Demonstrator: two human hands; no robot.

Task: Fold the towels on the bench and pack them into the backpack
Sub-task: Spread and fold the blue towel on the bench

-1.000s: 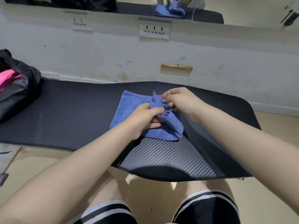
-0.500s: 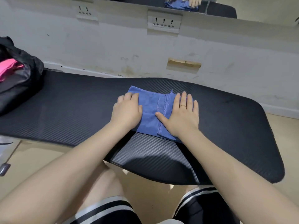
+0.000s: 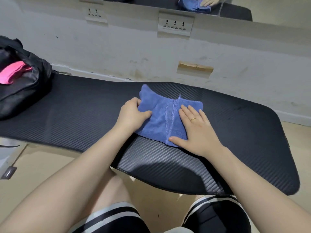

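A blue towel, partly folded with its stitched hems meeting down the middle, lies on the black bench. My left hand grips the towel's left edge, thumb on top and fingers curled under, and that edge is lifted off the bench. My right hand lies flat with straight fingers, pressing the towel's right part down. The black backpack stands open at the bench's far left end, with a pink towel inside it.
A white wall with socket plates runs close behind the bench. A mirror above it reflects the towel. The bench's rounded right end and near edge sit over a beige floor. My knees are under the near edge.
My left hand has gone from pressing flat on the towel to gripping its left edge and lifting it. My right hand stays flat on the right part.
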